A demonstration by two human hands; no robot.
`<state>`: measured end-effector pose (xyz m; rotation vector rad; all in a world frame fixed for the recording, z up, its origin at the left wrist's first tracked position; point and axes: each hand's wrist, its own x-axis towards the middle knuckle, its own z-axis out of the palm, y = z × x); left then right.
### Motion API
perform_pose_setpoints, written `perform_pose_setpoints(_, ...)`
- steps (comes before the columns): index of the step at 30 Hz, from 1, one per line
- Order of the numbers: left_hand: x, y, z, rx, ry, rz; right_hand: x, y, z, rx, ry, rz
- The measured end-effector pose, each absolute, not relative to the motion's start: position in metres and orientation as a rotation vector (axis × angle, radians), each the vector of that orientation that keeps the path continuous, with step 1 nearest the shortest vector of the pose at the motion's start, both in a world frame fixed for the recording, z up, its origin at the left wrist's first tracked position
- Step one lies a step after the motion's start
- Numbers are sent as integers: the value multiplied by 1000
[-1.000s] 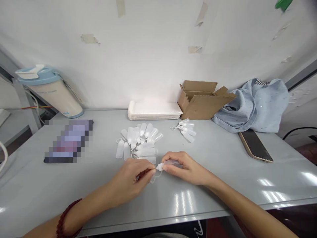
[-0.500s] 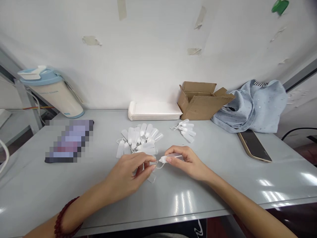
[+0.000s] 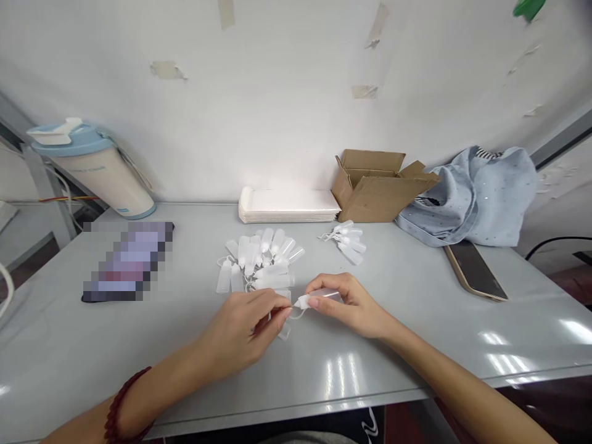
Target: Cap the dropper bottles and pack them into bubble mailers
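My right hand (image 3: 345,302) grips a small translucent plastic dropper bottle (image 3: 329,294) round its body, with the white pointed nozzle facing left. From the bottle's neck a thin white strap (image 3: 298,315) curves to the fingertips of my left hand (image 3: 256,320). Those fingers are pinched at the nozzle tip, around the small tethered cap, which they mostly hide. Just beyond my left hand lies a pile of similar dropper bottles (image 3: 254,256), partly covered by it. A smaller group of these bottles (image 3: 350,240) rests farther back to the right.
Against the wall stand a stack of white trays (image 3: 289,206) and an open cardboard box (image 3: 383,194). A light blue cloth bag (image 3: 494,197) sits at right by a phone (image 3: 476,271). On the left are a tumbler (image 3: 102,169) and a pixelated phone-like object (image 3: 129,262).
My left fingertips have closed in on the nozzle tip, and the bottle in my right hand has shifted slightly left. The view has tilted a little; the piles look unchanged.
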<state>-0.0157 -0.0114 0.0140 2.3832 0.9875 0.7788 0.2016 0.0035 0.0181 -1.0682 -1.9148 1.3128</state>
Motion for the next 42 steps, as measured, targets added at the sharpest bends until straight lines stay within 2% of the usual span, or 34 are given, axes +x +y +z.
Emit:
perform_pose_setpoints(11, -14, -11, 15, 2485, 913, 949, 205, 5, 21, -1022, -1890, 1299)
perform_pose_setpoints(19, -18, -12, 11, 2450, 1007, 913, 206, 8, 19, -1062, -1769, 1366)
perform_pose_setpoints(30, -16, -10, 10, 2442, 1034, 860, 203, 5, 18, -1050, -1926, 1300)
perform_pose_setpoints(42, -42, 17, 27, 2272, 1483, 917, 215, 18, 16, -1268, -1675, 1144)
